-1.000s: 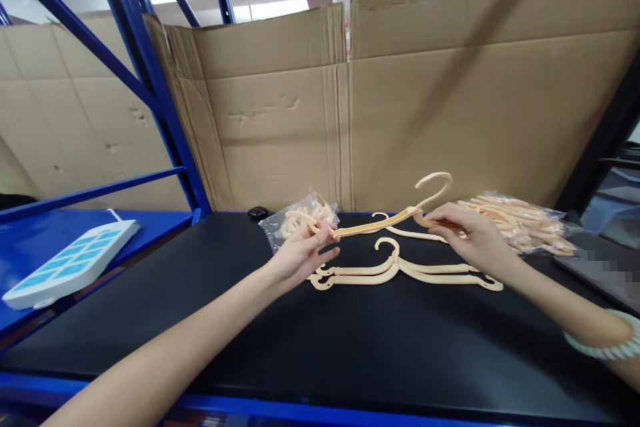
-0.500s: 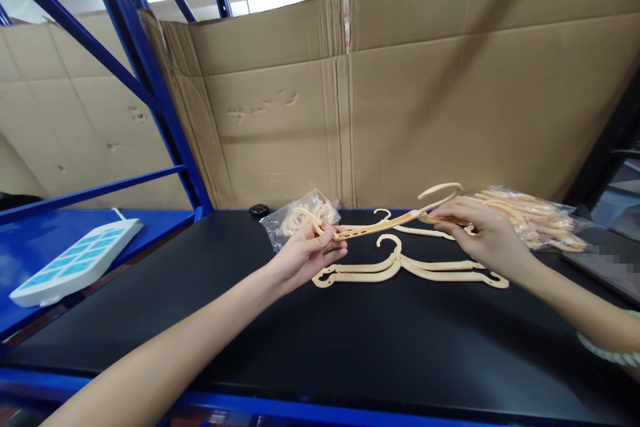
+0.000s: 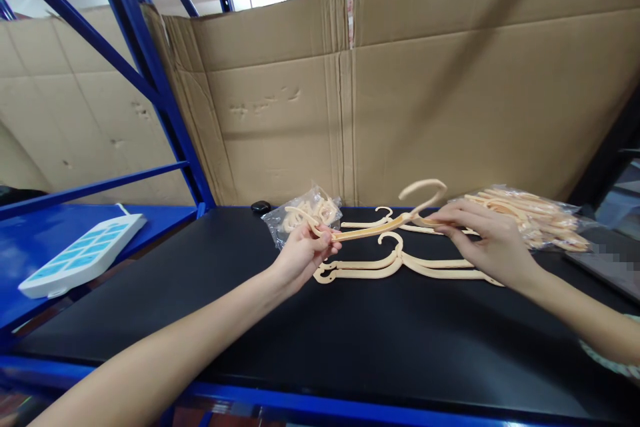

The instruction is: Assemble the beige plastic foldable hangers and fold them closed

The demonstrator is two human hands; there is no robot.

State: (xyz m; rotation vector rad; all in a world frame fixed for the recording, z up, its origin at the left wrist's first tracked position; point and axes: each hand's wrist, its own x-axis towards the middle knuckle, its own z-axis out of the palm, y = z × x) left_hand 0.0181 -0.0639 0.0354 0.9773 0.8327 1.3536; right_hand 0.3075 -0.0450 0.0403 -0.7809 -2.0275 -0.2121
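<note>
Cardboard walls (image 3: 450,100) fill the whole back of the frame, with blue shelf framing (image 3: 150,80) running up the upper left and a black tabletop (image 3: 350,347) across the bottom half.

Only one view here, the head cam. Dead center, the person has a cream plastic hanger (image 3: 385,223) lifted just off the table. The left hand (image 3: 305,253) is pinched shut on its left arm tip, and the right hand (image 3: 487,240) is closed around the other arm, right beside the hook that curls up at center right.

Looks like thin molded plastic, so I'd guess light, fairly stiff but a bit bendy, probably snappable at the neck. Holding it by both arms seems the sane grip.

Under it, finished hangers (image 3: 405,267) lie flat on the table. A bag of hooks (image 3: 300,217) sits behind the left hand, a bag of hanger parts (image 3: 530,220) at right. White keypad thing (image 3: 83,253) at far left.
</note>
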